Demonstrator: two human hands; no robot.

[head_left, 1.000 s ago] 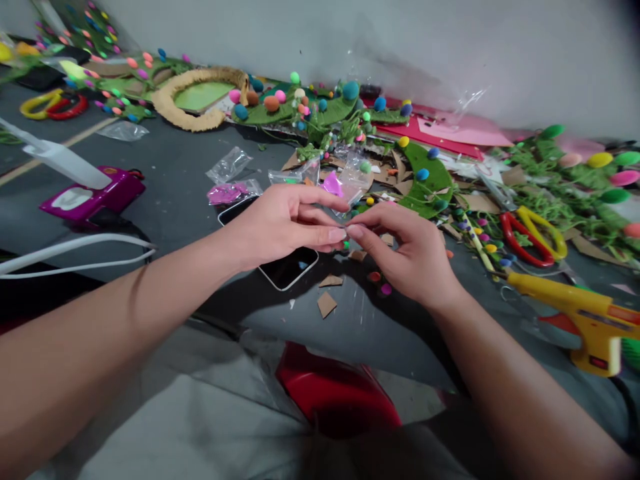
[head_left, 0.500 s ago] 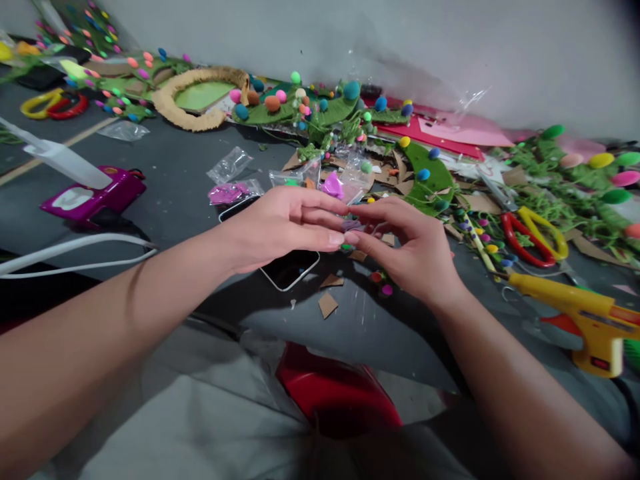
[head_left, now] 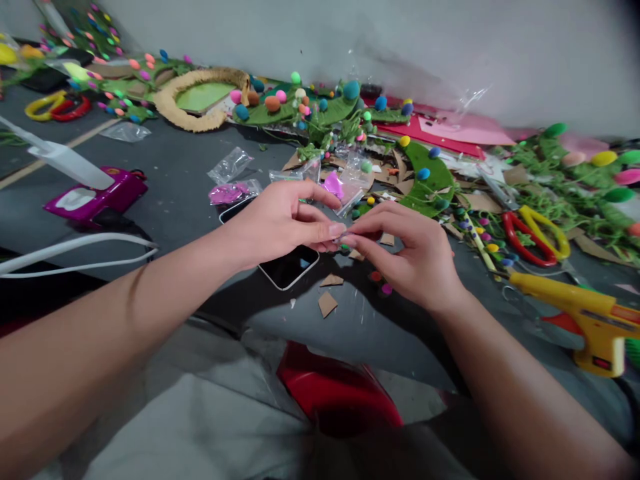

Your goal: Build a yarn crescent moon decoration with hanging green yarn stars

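My left hand (head_left: 287,223) and my right hand (head_left: 413,250) meet above the middle of the dark table. The left thumb presses against the curled fingers, and the right thumb and forefinger pinch at the same spot. A small greyish piece (head_left: 341,238) shows faintly between the fingertips, mostly hidden. Under my left hand lies a phone (head_left: 290,268) with a pale edge. Behind the fingers are small clear bags and a bright purple piece (head_left: 333,185). Bits of cardboard (head_left: 328,305) lie in front of the hands.
A yellow glue gun (head_left: 575,307) and red-and-yellow scissors (head_left: 537,237) are at the right. At left stand a purple device (head_left: 97,197) and a white cable (head_left: 75,260). Along the wall lie a tan ring (head_left: 167,110) and green leaves (head_left: 330,115) with coloured balls.
The fingers of both hands have curled in and closed to a tighter pinch. The lilac-grey piece seen between them before is now almost covered.
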